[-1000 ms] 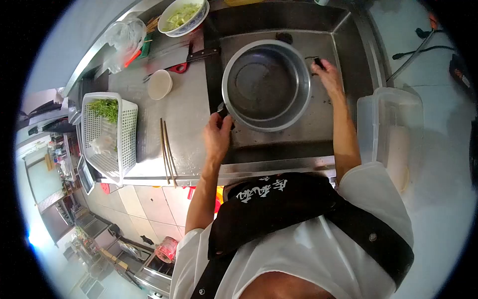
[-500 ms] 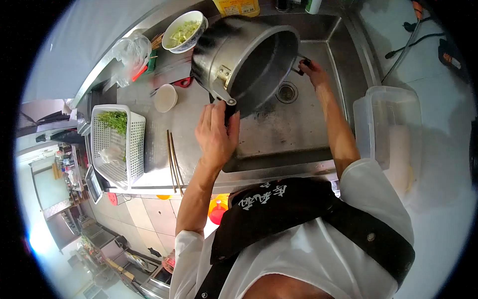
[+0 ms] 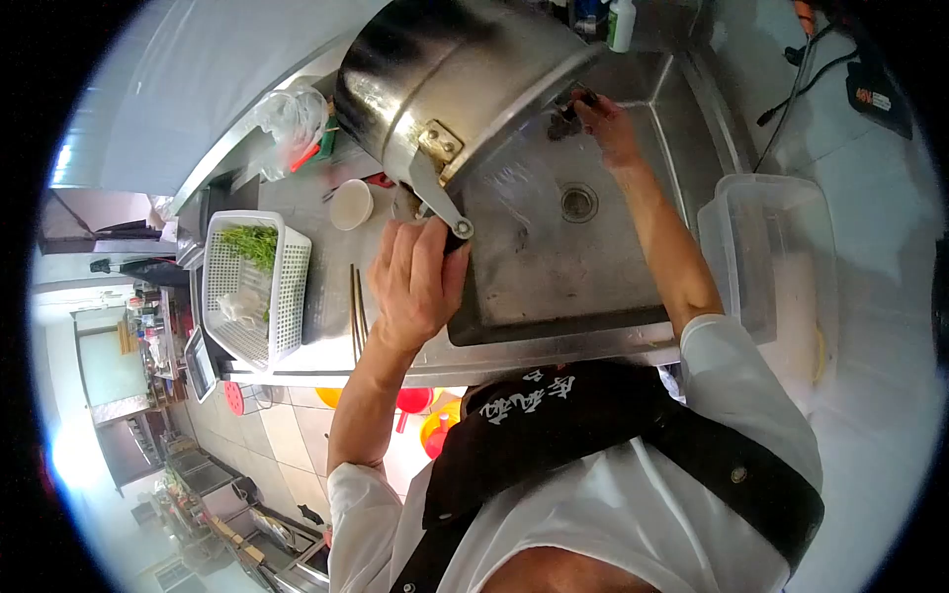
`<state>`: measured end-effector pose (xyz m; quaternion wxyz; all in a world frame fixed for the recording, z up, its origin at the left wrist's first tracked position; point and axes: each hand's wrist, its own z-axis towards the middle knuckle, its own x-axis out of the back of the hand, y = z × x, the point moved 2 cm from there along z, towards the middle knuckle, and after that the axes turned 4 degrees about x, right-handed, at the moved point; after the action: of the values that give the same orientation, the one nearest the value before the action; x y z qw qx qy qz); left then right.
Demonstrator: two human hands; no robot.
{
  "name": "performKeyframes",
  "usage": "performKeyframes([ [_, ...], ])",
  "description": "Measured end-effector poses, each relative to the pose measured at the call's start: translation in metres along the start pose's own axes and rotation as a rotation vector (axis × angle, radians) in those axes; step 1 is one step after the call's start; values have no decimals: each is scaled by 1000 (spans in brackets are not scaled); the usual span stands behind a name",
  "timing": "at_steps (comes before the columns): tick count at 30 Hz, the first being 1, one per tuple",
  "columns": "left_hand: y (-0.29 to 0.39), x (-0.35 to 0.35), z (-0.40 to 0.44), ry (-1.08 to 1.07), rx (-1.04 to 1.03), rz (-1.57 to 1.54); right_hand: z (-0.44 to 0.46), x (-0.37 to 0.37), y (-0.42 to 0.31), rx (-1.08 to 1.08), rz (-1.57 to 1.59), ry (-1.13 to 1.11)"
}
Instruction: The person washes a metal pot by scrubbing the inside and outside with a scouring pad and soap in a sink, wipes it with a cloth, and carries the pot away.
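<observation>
A large metal pot [image 3: 450,79] is tipped steeply over the sink [image 3: 603,282], its mouth turned down and away from view. My left hand [image 3: 419,282] is closed round the pot's near handle, whose riveted metal bracket shows just above my fingers. On the far side my right hand [image 3: 605,128] grips the other handle, partly hidden by the rim. A clear, streaky patch that looks like water [image 3: 514,193] shows below the rim, left of the drain [image 3: 578,203].
Left on the counter are a white basket [image 3: 287,287] with green herbs [image 3: 249,245], a small pale bowl [image 3: 351,206], chopsticks [image 3: 357,311] and a plastic bag [image 3: 293,119]. A clear plastic bin [image 3: 727,247] stands right of the sink. A bottle [image 3: 621,25] stands behind it.
The pot has been raised and tilted further over, so its inside no longer shows. Both hands keep their hold on its handles. Clear liquid now shows beneath the rim.
</observation>
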<state>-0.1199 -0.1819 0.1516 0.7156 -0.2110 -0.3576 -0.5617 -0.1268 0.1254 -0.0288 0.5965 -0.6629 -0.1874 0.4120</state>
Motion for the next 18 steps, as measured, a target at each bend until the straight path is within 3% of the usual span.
performKeyframes([
  [7,12,11,-16,1,-112,84,9,-9,4,72,141,75],
  [10,18,7,-28,6,-118,88,8,-10,23,271,294,-79],
  [13,23,9,-38,5,-106,73,-4,-20,15,276,231,-148],
  [14,24,10,-41,9,-94,65,-21,-22,3,396,353,-215],
  [18,22,15,-46,42,-15,-2,-14,-11,5,173,100,-37],
])
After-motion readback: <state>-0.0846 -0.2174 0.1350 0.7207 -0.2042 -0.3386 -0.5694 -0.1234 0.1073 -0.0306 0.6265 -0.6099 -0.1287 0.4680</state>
